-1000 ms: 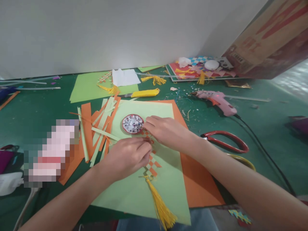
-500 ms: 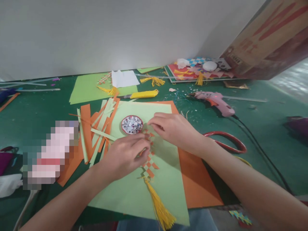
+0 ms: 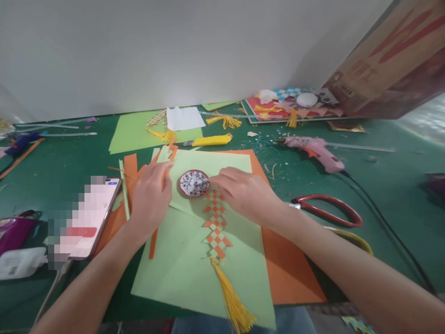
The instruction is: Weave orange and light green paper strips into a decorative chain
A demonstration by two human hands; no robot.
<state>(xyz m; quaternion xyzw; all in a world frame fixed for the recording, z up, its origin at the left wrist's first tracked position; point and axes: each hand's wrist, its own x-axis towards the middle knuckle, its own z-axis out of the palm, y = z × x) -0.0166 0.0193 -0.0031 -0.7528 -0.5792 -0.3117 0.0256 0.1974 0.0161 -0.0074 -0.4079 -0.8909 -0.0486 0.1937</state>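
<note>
One desk (image 3: 399, 181) bears pale green paper (image 3: 181, 278). Two hands: the left hand (image 3: 151, 199) above paper strips (image 3: 130, 167), fingers curved close together; the right hand (image 3: 245, 190), fingers bunched. Whether either pinches anything, I cannot tell. One checkered ornament (image 3: 216, 222) with one yellow tassel (image 3: 234, 297) lies on the paper; one round dish (image 3: 194, 196) sits at the right fingers.

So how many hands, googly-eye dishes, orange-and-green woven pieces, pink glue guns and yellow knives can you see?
Hands: 2, left hand and right hand
Googly-eye dish: 1
Woven pieces: 2, near piece and far piece
Pink glue gun: 1
Yellow knife: 1
Total: 7
</note>
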